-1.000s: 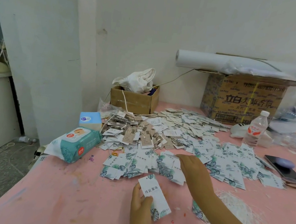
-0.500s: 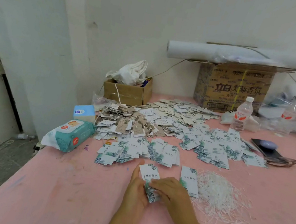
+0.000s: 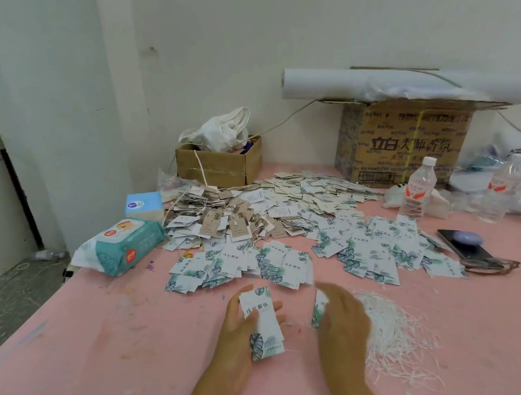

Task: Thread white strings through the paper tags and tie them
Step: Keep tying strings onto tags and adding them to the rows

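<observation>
Left hand [image 3: 240, 325] grips tag [image 3: 264, 325], long axis toward far edge of table [image 3: 101, 342]. String pile [image 3: 399, 338] just right of right hand [image 3: 343, 324], the nearer hand; its fingers bent, grip unclear.

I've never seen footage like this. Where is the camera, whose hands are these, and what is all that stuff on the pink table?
There is no machine here. A person works with bare hands, and a single wide camera worn on the head looks forward and down, so you see the arms from the person's own side. The left hand holds a paper tag with a leaf print. The right hand covers part of a second tag; whether it grips it is unclear. Beside it lies a heap of white strings. Spread over the pink table are many loose tags, plus a pack of wet wipes, a water bottle and a phone.
</observation>
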Tool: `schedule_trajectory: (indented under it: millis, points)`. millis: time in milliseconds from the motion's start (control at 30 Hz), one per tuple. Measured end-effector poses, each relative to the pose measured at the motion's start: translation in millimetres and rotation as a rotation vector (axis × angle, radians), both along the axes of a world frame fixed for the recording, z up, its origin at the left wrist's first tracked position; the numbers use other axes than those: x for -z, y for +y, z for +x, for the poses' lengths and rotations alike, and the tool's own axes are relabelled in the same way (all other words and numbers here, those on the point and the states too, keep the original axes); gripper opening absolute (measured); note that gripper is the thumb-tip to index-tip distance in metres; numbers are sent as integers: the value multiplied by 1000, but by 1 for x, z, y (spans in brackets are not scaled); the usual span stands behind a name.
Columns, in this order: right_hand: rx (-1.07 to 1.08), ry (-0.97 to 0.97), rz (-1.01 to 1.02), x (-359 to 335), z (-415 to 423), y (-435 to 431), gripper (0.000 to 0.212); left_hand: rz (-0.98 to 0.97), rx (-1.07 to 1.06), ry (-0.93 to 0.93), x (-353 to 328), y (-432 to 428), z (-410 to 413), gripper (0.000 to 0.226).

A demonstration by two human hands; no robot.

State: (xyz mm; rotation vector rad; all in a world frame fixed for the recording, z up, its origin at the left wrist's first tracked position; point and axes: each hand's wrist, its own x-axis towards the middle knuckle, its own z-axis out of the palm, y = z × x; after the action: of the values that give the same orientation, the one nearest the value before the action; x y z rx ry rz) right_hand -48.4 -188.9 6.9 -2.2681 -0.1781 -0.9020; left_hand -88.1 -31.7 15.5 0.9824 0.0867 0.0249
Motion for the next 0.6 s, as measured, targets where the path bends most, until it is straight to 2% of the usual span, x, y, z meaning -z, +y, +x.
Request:
schedule_trajectory:
  millis: [67, 100, 167, 267, 367, 500, 600]
  points:
    - [320, 262, 13, 1, 6, -14, 85, 37, 5, 2, 2, 1, 2, 40]
    - [410, 387, -17, 1, 7, -22, 85, 49, 7, 8, 3, 2, 3, 41]
    - [473, 516, -101, 5, 8, -32, 67, 55, 14, 18, 4, 3, 5, 42]
    - [417, 526, -161, 9, 13, -35, 37, 100, 23, 22, 4, 3, 7, 38]
    - [402, 498, -85, 7, 12, -36, 15, 133, 26, 31, 7, 2, 10, 32]
    - [387, 369, 24, 7, 10, -38, 19, 81, 5, 32, 11, 3, 12, 26]
    - [392, 304, 69, 7, 10, -36, 20, 33, -8, 20, 12, 4, 13, 35]
